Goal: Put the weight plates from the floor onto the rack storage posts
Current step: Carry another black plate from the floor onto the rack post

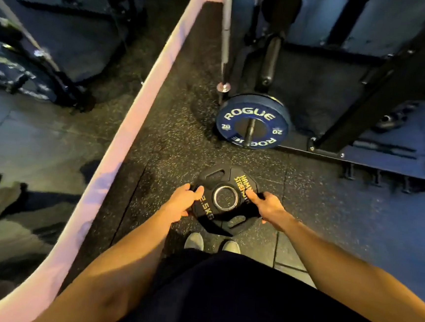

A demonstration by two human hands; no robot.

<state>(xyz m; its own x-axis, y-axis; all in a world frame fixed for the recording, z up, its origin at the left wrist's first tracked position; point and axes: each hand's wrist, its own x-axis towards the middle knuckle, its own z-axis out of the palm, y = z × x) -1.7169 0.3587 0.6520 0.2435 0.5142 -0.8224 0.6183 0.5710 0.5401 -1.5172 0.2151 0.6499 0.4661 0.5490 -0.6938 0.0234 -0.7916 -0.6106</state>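
A black weight plate (226,180) with yellow lettering and a steel centre ring lies low in front of my feet. My left hand (184,200) grips its left rim and my right hand (269,208) grips its right rim. I cannot tell if the plate touches the floor. Beyond it a blue Rogue 20 plate (254,115) hangs on a low storage post (249,132) of the black rack (381,98). A longer bare post (270,60) sticks out above it.
A mirror wall with a pale frame (139,108) runs along the left. A steel barbell (226,36) stands upright beside the blue plate. The rack's base bar (355,160) crosses the floor at right. My grey shoes (194,241) stand on speckled rubber flooring.
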